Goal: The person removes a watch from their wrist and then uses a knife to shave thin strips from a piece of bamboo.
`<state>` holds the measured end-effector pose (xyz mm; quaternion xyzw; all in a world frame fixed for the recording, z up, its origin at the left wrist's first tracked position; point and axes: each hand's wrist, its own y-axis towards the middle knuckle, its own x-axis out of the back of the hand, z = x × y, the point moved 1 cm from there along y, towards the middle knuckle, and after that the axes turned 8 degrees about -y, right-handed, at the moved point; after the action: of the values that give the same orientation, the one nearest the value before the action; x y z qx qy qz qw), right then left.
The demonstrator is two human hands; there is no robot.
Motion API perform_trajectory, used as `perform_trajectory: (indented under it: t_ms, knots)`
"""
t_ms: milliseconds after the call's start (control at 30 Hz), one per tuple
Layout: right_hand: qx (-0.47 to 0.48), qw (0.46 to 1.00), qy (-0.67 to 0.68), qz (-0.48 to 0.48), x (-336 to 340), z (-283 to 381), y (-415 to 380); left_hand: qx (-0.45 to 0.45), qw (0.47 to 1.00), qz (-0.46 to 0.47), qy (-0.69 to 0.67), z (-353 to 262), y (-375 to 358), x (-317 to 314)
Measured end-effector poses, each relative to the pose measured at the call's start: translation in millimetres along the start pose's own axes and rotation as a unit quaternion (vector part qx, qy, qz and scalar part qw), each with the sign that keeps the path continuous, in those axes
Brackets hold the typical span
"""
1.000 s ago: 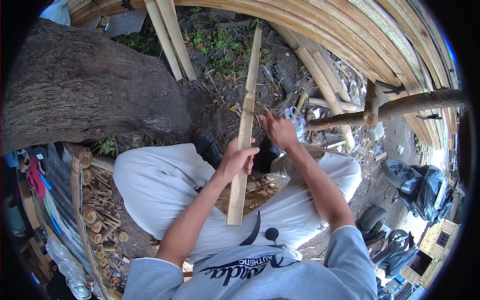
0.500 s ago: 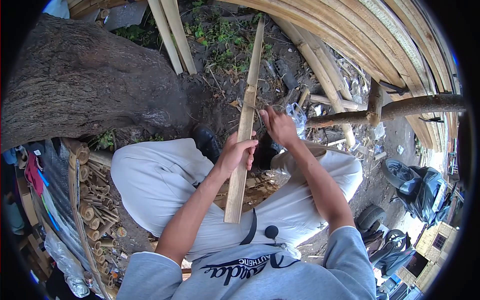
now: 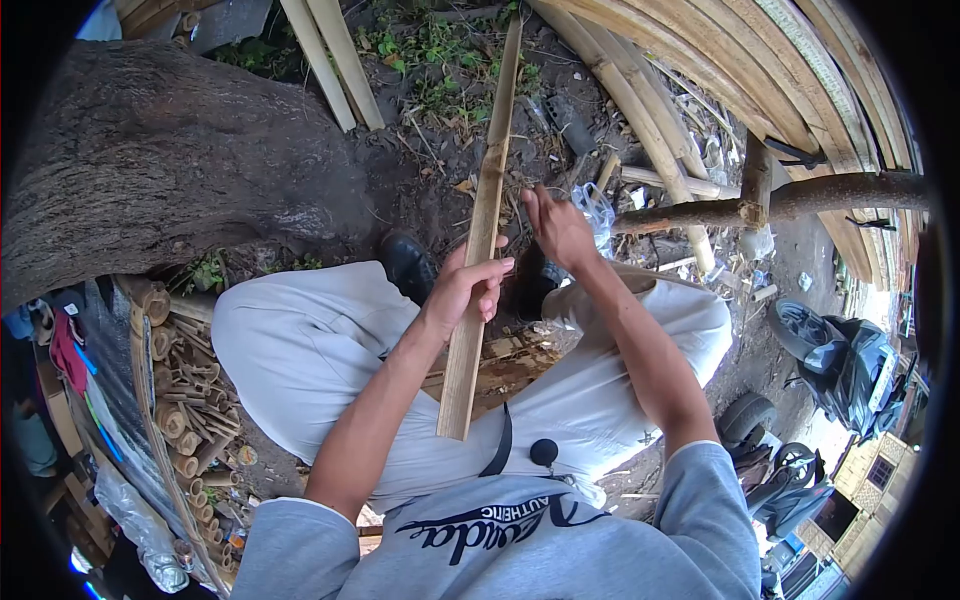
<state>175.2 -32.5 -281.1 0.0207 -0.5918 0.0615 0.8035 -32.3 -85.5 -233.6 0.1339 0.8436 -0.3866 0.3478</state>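
A long flat bamboo strip (image 3: 484, 215) slants from the ground ahead to just above my lap. My left hand (image 3: 466, 289) is wrapped round its lower part, with the fingers showing on the right side. To the right of the strip, and apart from it, is my right hand (image 3: 562, 230), its fingers curled together. What my right hand holds, if anything, is too small to make out.
A thick tree trunk (image 3: 170, 165) lies at the left. Cut bamboo pieces (image 3: 185, 420) are stacked below it. Long bamboo slats (image 3: 720, 60) and a horizontal branch (image 3: 800, 200) stand at the right, with a motorcycle (image 3: 845, 370) beyond.
The strip's lower end has shifted slightly left. My right hand has moved slightly up and away from the strip, while my left hand still holds it.
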Motion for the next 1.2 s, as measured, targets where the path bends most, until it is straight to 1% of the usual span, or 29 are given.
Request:
perform_trajectory:
  t_ms: [67,100,167,200,267,300,333,400,467,533,567,600,633,667,700,733,767,800,833,900,933,1000,1033,1067,1133,1200]
  knots:
    - [0.113,0.993,0.015,0.014,17,29,-17,0.003,1.0,-0.015,-0.012,-2,0,5]
    - [0.117,0.993,0.02,0.015,22,35,-21,0.012,1.0,-0.017,0.001,-2,-1,6]
    - [0.217,0.976,-0.012,0.027,26,40,-29,0.019,1.0,-0.023,0.01,-1,-3,3]
    - [0.221,0.975,-0.009,0.032,23,38,-28,0.028,0.999,-0.019,0.018,1,-5,1]
    - [0.193,0.981,-0.013,0.009,16,23,-19,0.026,0.999,-0.021,0.017,2,-3,1]
    - [0.155,0.988,-0.017,-0.002,9,14,-12,0.025,0.999,-0.025,0.02,5,0,7]
    - [0.155,0.988,-0.022,-0.003,4,4,-4,0.024,0.999,-0.028,0.024,5,3,9]
    - [0.034,0.999,0.005,-0.004,-4,-13,7,0.022,0.999,-0.017,0.023,0,2,3]
    - [0.023,1.0,-0.012,0.012,1,-2,2,0.013,1.0,-0.015,-0.01,-2,-1,1]
    - [0.095,0.994,-0.048,0.015,7,14,-5,0.01,0.999,-0.021,-0.023,-3,-5,0]
    - [0.134,0.991,-0.022,0.021,19,26,-13,0.011,0.999,-0.018,-0.024,-2,-5,1]
    - [0.137,0.99,-0.016,0.023,22,33,-20,0.01,0.999,-0.017,-0.025,-2,-6,3]
    - [0.192,0.981,-0.01,0.0,24,37,-27,0.022,0.999,-0.003,-0.033,-4,-6,2]
    - [0.246,0.969,-0.005,-0.023,23,39,-31,0.021,0.999,-0.01,-0.035,-3,-4,4]
    - [0.253,0.966,0.028,-0.037,19,33,-27,0.019,0.999,-0.014,-0.022,0,-2,6]
    - [0.253,0.967,0.029,-0.032,13,27,-20,0.019,1.0,-0.015,-0.009,3,-1,7]
    - [0.15,0.989,-0.011,-0.009,6,15,-9,0.014,1.0,-0.012,0.005,3,0,8]
    - [0.046,0.997,-0.054,0.011,3,3,-2,0.014,1.0,-0.006,0.003,4,-1,6]
    - [0.043,0.997,-0.061,0.008,6,0,2,0.017,1.0,-0.014,-0.007,5,-2,2]
    - [0.029,1.0,-0.003,-0.001,4,-1,5,0.014,1.0,-0.018,-0.015,1,-3,-1]
    - [0.026,1.0,-0.003,-0.004,9,5,0,0.015,1.0,-0.016,-0.011,1,-2,-1]
    - [0.168,0.986,0.006,0.021,25,33,-16,0.016,0.999,-0.003,-0.041,-2,-2,5]
    - [0.217,0.974,0.046,0.039,29,39,-23,0.025,0.999,0.01,-0.039,-1,-2,6]
    - [0.221,0.973,0.055,0.043,24,38,-25,0.017,1.0,-0.004,-0.024,3,-3,7]
    - [0.233,0.972,0.025,0.002,17,28,-23,0.019,1.0,-0.012,-0.006,4,-3,7]
    - [0.087,0.996,-0.005,0.033,8,8,-6,0.02,0.999,-0.013,-0.032,6,-5,5]
